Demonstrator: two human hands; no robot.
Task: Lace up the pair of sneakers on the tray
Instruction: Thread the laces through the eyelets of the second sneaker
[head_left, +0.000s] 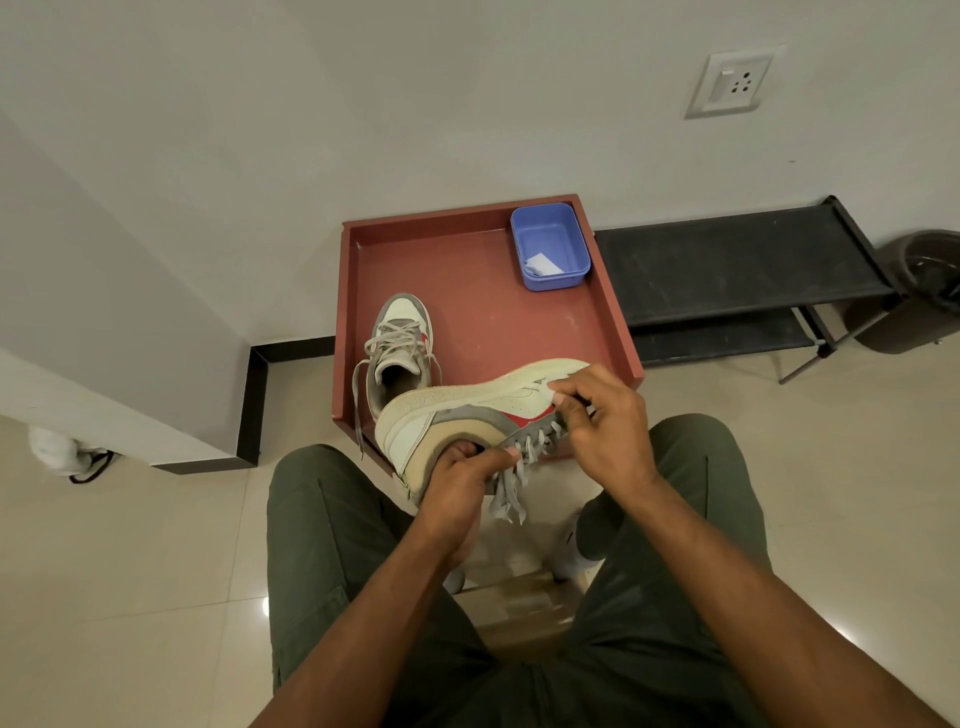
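left hand (460, 475) gripping sneaker (467, 410) heel | right hand (605, 415) pinching lace (511, 491) | second sneaker (397, 343) lying on tray (467, 270)

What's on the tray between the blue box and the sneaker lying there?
Nothing: in the head view, only bare red tray floor stretches from the blue box to the sneaker on the tray.
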